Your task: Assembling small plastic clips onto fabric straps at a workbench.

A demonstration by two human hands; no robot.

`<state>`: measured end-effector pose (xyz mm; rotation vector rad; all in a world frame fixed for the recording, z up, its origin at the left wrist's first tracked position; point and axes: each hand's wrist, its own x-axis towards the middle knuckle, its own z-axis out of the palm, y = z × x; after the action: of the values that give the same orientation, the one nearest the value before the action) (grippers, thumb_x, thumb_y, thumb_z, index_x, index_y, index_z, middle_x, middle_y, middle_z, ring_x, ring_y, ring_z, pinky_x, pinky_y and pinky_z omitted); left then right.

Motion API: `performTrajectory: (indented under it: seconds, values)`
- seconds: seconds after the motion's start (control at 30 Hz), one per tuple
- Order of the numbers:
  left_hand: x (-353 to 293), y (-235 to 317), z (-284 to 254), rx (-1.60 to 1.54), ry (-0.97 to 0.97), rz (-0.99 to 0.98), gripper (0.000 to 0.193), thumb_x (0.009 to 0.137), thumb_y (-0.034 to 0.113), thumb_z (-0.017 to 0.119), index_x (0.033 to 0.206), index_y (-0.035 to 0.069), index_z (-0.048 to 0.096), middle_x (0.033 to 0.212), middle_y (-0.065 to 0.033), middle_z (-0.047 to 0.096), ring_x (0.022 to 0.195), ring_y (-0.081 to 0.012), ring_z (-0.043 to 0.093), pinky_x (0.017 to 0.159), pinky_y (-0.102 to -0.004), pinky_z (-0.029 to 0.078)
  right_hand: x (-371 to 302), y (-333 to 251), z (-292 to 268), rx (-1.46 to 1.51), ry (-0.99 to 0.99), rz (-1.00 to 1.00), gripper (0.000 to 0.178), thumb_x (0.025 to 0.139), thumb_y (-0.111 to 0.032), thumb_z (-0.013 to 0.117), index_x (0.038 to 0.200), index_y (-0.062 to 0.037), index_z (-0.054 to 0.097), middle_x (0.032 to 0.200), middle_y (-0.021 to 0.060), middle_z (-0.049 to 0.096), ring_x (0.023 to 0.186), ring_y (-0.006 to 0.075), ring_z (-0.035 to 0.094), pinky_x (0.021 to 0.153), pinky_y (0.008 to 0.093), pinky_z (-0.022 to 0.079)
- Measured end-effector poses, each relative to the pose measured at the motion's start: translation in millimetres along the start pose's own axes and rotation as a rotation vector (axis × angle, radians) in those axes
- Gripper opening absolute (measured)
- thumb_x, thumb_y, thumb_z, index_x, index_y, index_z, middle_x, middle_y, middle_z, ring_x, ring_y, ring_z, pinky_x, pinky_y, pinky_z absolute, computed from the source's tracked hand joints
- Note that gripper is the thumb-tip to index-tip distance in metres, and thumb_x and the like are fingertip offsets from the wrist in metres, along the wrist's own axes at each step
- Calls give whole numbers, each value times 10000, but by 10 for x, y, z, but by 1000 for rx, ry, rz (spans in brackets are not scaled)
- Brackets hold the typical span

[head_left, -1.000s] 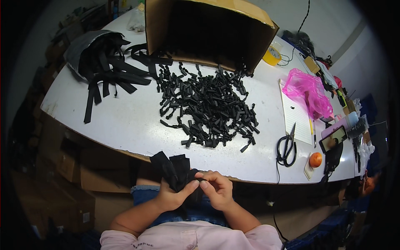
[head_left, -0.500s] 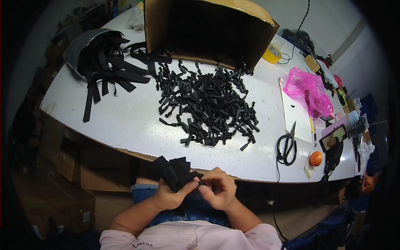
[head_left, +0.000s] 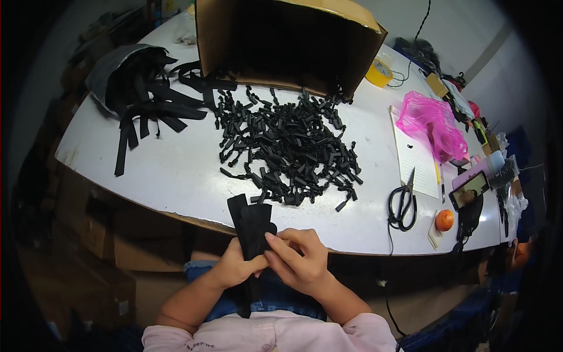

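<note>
My left hand [head_left: 237, 264] grips a bundle of flat black fabric strips [head_left: 252, 226] over my lap, at the table's front edge. The strips fan out upward above the fingers, and one end hangs down below the fist. At the bundle's right side, my right hand [head_left: 300, 261] has its thumb and fingers closed together against the strips; its fingertips partly hide what they pinch. Beyond both hands, a heap of small black pieces with short narrow ends [head_left: 287, 146] covers the middle of the table.
A grey bag [head_left: 108, 76] spills more black strips at the left. Behind the heap an open cardboard box [head_left: 349, 44] lies on its side. To the right are scissors [head_left: 402, 205], lined paper [head_left: 410, 158], a pink plastic bag [head_left: 431, 126], an orange fruit [head_left: 444, 220], a phone [head_left: 469, 191] and yellow tape [head_left: 379, 73].
The strip bundle has risen and turned more upright, its fanned ends now over the table edge, and a long end now hangs below my left hand. My right hand has shifted slightly toward the bundle.
</note>
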<state>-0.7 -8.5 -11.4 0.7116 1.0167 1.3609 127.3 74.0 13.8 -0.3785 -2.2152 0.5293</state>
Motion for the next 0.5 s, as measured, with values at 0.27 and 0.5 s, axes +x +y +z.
performTrajectory:
  seconds: [0.27,0.5]
  values:
    - [-24,-11,101,-99,58,130,205,709,36,609,875,23,491,696,-29,501,528,-88,498,470,-198,409,-238,50,5,869,-8,585,69,734,-10,594,793,13,567,731,58,521,597,84,496,514,182,396]
    - [-43,-102,137,157,158,348,141,724,55,614,848,29,553,724,-45,515,605,-123,523,529,-226,436,-234,16,-11,970,-43,613,49,782,-21,538,809,19,545,742,48,522,606,75,485,528,175,387]
